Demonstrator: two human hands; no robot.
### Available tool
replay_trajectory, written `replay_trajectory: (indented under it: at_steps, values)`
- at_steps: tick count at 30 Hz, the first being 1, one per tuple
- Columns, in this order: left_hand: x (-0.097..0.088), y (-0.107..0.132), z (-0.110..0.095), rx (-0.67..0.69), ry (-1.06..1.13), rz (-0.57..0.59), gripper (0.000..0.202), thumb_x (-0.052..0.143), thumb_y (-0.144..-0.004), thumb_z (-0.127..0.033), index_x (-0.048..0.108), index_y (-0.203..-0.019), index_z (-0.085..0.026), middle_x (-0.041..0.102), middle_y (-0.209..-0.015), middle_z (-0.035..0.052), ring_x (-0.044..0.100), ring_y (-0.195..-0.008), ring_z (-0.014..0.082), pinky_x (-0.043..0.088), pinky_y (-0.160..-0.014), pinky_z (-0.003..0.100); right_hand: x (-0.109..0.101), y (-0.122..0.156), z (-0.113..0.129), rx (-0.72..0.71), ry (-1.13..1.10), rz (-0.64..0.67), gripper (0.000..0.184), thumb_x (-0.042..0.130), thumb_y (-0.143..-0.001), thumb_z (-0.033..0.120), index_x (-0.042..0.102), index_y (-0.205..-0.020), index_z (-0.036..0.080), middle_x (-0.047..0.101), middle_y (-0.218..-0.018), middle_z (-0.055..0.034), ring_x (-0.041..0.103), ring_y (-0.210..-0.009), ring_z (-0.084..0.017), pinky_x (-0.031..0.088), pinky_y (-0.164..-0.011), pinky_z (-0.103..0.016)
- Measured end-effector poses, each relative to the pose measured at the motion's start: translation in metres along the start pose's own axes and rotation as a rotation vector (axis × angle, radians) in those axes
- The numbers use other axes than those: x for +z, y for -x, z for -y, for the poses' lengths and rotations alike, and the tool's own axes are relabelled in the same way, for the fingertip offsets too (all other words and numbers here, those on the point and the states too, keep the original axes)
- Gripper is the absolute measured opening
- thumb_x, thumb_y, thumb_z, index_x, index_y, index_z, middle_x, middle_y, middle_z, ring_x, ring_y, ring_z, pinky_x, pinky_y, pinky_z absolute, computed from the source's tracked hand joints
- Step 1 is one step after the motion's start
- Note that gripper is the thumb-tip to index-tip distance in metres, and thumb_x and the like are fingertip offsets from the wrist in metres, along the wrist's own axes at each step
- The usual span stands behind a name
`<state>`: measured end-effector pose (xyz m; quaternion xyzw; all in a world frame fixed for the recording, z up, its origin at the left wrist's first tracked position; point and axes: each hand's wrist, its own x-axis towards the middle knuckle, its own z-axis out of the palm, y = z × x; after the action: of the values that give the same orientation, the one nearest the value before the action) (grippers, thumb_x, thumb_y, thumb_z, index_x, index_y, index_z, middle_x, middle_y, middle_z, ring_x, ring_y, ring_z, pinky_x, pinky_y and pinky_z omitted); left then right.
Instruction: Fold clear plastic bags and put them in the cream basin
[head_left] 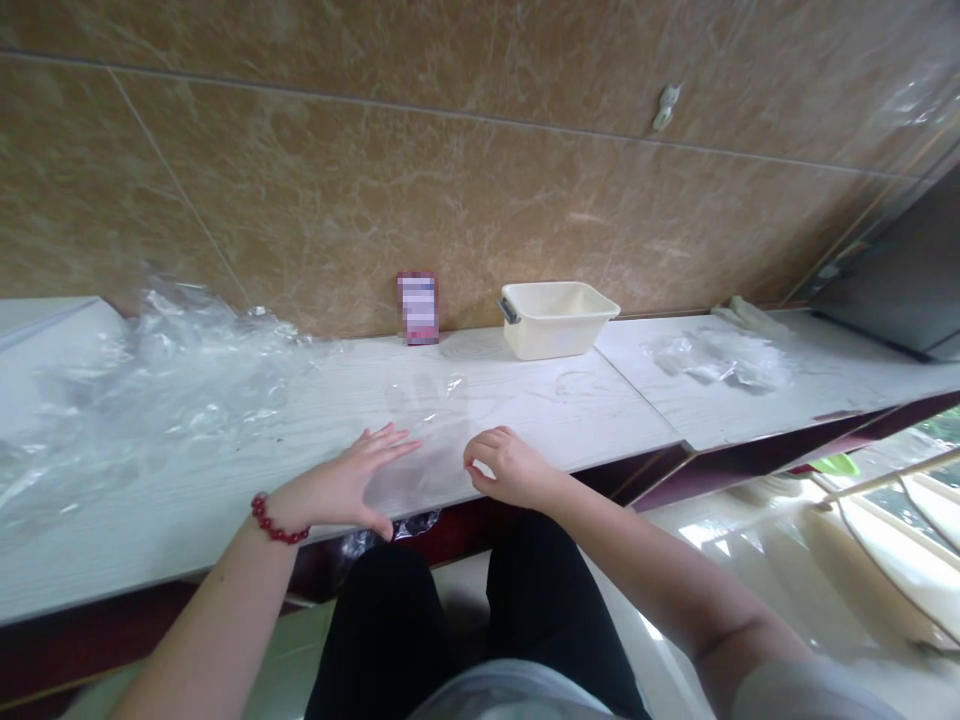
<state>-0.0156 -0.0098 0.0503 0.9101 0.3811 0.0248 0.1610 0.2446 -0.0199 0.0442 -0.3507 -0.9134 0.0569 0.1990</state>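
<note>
A clear plastic bag (431,408) lies flat on the white counter in front of me; it is so see-through that its outline is hard to follow. My left hand (352,482), with a red bead bracelet at the wrist, is at the bag's left side, fingers stretched and thumb apart, holding nothing. At the bag's right edge, my right hand (510,468) has its fingers curled, with thumb and index finger brought together. Whether a bit of thin film sits in that pinch, I cannot make out.
A heap of clear plastic bags (187,360) covers the counter's left part. A cream plastic bin (559,335) and a phone-like object (418,308), blurred out, stand by the tiled wall. More clear packets (720,358) lie to the right, before a grey box (892,270).
</note>
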Motion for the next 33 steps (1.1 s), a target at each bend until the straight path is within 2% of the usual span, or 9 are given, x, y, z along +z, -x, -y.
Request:
replay_trajectory:
  at_steps: [3, 7, 10, 12, 19, 22, 26, 29, 33]
  values:
    - [0.029, 0.007, -0.012, -0.008, -0.048, -0.140, 0.070, 0.055, -0.064, -0.051, 0.031, -0.126, -0.030, 0.026, -0.135, 0.0049, 0.015, -0.125, 0.0258, 0.010, -0.100, 0.048, -0.001, 0.012, 0.005, -0.018, -0.087, -0.004, 0.012, 0.045, -0.074, 0.015, 0.054, -0.082, 0.017, 0.059, -0.079, -0.0025, 0.052, -0.078, -0.012, 0.034, -0.077, -0.027]
    - [0.049, 0.003, -0.022, -0.008, -0.010, -0.288, 0.033, 0.034, -0.083, -0.031, 0.049, -0.113, -0.029, 0.041, -0.126, 0.0033, 0.031, -0.119, 0.0187, 0.018, -0.100, 0.042, -0.007, 0.026, 0.004, -0.155, -0.236, 0.036, 0.016, 0.048, -0.076, 0.024, 0.054, -0.088, 0.017, 0.059, -0.090, -0.0055, 0.052, -0.090, -0.014, 0.036, -0.083, -0.028]
    - [0.049, 0.003, -0.028, 0.010, 0.062, -0.279, 0.032, 0.032, -0.084, -0.029, 0.053, -0.109, -0.028, 0.045, -0.123, 0.0025, 0.040, -0.113, 0.0168, 0.026, -0.098, 0.038, -0.011, 0.035, -0.008, -0.247, -0.266, 0.092, 0.053, 0.059, -0.066, 0.044, 0.048, -0.108, 0.015, 0.048, -0.116, -0.0117, 0.039, -0.112, -0.019, 0.031, -0.093, -0.033]
    - [0.046, 0.006, -0.031, 0.009, 0.114, -0.276, 0.031, 0.033, -0.084, -0.030, 0.054, -0.107, -0.028, 0.048, -0.120, 0.0020, 0.043, -0.110, 0.0164, 0.032, -0.095, 0.034, -0.007, 0.037, -0.020, -0.225, -0.227, 0.107, 0.069, 0.060, -0.063, 0.047, 0.039, -0.120, 0.014, 0.039, -0.126, -0.0130, 0.032, -0.118, -0.021, 0.026, -0.098, -0.036]
    - [0.045, 0.018, -0.031, 0.017, 0.252, -0.292, 0.029, 0.035, -0.083, -0.030, 0.056, -0.103, -0.026, 0.054, -0.113, 0.0009, 0.047, -0.105, 0.0150, 0.035, -0.093, 0.031, 0.016, 0.031, -0.030, -0.249, -0.267, 0.165, 0.035, 0.039, -0.083, 0.027, 0.046, -0.116, 0.018, 0.050, -0.117, -0.0035, 0.037, -0.115, -0.013, 0.024, -0.099, -0.028]
    - [0.045, 0.020, -0.030, -0.058, 0.328, -0.355, 0.029, 0.038, -0.081, -0.033, 0.058, -0.099, -0.022, 0.058, -0.105, 0.0029, 0.052, -0.098, 0.0160, 0.039, -0.088, 0.030, 0.015, 0.025, -0.020, -0.107, -0.337, 0.118, 0.032, 0.036, -0.083, 0.023, 0.049, -0.112, 0.019, 0.054, -0.112, -0.0024, 0.048, -0.105, -0.011, 0.034, -0.092, -0.025]
    - [0.042, 0.007, -0.027, -0.343, 0.423, -0.590, 0.032, 0.047, -0.074, -0.040, 0.060, -0.093, -0.018, 0.060, -0.102, 0.0058, 0.053, -0.096, 0.0188, 0.037, -0.089, 0.031, 0.016, 0.007, -0.011, 0.241, -0.366, -0.006, 0.026, 0.037, -0.081, 0.027, 0.061, -0.087, 0.018, 0.063, -0.087, -0.0032, 0.057, -0.082, -0.013, 0.042, -0.076, -0.025]
    - [0.038, -0.012, -0.019, -0.533, 0.548, -0.715, 0.039, 0.051, -0.069, -0.045, 0.059, -0.094, -0.016, 0.061, -0.099, 0.0067, 0.054, -0.093, 0.0201, 0.038, -0.087, 0.032, 0.024, -0.013, -0.013, 0.472, -0.329, -0.154, 0.017, 0.046, -0.075, 0.026, 0.060, -0.074, 0.016, 0.061, -0.082, -0.0048, 0.056, -0.081, -0.014, 0.041, -0.077, -0.026]
    - [0.037, -0.037, 0.003, -0.709, 0.722, -0.797, 0.041, 0.056, -0.061, -0.047, 0.061, -0.085, -0.015, 0.064, -0.084, 0.0059, 0.057, -0.081, 0.0203, 0.042, -0.074, 0.030, 0.037, -0.035, -0.023, 0.639, -0.371, -0.239, 0.009, 0.053, -0.066, 0.025, 0.057, -0.070, 0.017, 0.057, -0.087, -0.0049, 0.052, -0.086, -0.014, 0.041, -0.076, -0.026]
